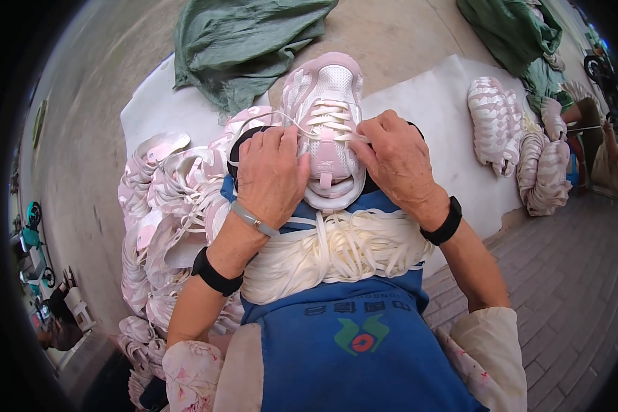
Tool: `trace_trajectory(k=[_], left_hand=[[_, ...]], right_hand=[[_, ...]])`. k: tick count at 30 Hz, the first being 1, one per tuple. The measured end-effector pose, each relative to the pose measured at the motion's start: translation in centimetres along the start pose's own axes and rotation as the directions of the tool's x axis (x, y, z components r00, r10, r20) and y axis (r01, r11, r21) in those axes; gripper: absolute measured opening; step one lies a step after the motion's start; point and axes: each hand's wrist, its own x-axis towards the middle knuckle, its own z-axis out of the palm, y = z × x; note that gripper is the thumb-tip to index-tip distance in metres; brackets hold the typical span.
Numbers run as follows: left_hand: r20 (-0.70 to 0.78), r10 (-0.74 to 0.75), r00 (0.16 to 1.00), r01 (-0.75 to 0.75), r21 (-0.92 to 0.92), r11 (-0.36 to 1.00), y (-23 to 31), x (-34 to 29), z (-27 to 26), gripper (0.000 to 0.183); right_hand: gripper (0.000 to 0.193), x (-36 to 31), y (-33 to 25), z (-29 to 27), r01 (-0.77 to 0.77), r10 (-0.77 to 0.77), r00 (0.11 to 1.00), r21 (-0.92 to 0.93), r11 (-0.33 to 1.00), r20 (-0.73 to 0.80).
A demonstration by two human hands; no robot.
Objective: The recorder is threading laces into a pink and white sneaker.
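Observation:
A white and pink sneaker (331, 86) rests on my lap, its toe pointing away from me. Cream lace (331, 113) crosses its front in several rows. At the left side of the sneaker, my left hand (271, 168) has its fingers closed by a loose loop of lace that arcs past the fingertips. On the opposite side my right hand (395, 161) pinches the lace between thumb and forefinger, close to the eyelets. Below the sneaker, a thick bundle of cream laces (336, 250) lies across my blue apron (350, 336).
Many pink and white sneakers (161, 199) are heaped at my left. Bundled sneakers (494, 123) lie on a white sheet (419, 99) to the right. Green sacks (244, 44) lie ahead. Another person's arm (590, 123) shows at far right.

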Motion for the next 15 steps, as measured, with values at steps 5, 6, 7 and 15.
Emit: trace_trajectory(k=[5, 6, 7, 15], left_hand=[[-0.032, 0.026, 0.999, -0.028, -0.050, 0.998, -1.0, -0.1, 1.4, 0.031], [-0.056, 0.028, 0.998, -0.033, -0.092, 0.995, -1.1, 0.0, 1.5, 0.030], [-0.059, 0.033, 0.998, -0.039, -0.093, 0.995, -1.2, 0.3, 1.7, 0.030], [0.068, -0.129, 0.989, 0.144, -0.301, 0.943, -1.3, 0.9, 1.3, 0.029]], right_hand=[[0.023, -1.2, -3.1, -0.1, 0.007, 0.000, 1.000, -0.241, 0.970, 0.030], [0.020, -1.5, -3.1, 0.3, -0.029, 0.052, 0.996, -0.272, 0.962, 0.078], [0.020, -1.8, -2.6, 0.8, -0.032, 0.054, 0.996, -0.276, 0.961, 0.073], [0.022, -1.3, -0.9, 1.4, -0.035, 0.045, 0.997, 0.151, 0.988, -0.061]])
